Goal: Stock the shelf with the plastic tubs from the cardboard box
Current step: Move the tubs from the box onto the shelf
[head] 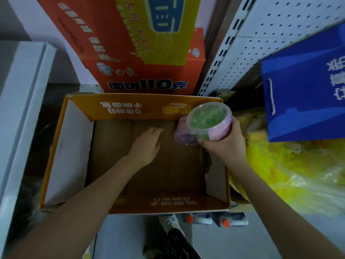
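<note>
Cardboard box (130, 107): left hand (147, 143) flat inside, fingers straight; right hand (227, 144) grip curled round plastic tub (209, 118).

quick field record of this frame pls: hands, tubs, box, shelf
left hand: open, inside the cardboard box, reaching toward the purple tub
right hand: grips the green-filled tub over the box's far right corner
purple tub: in the box, far right corner, partly behind the held tub
shelf panel: white, perforated, right of the box
</note>
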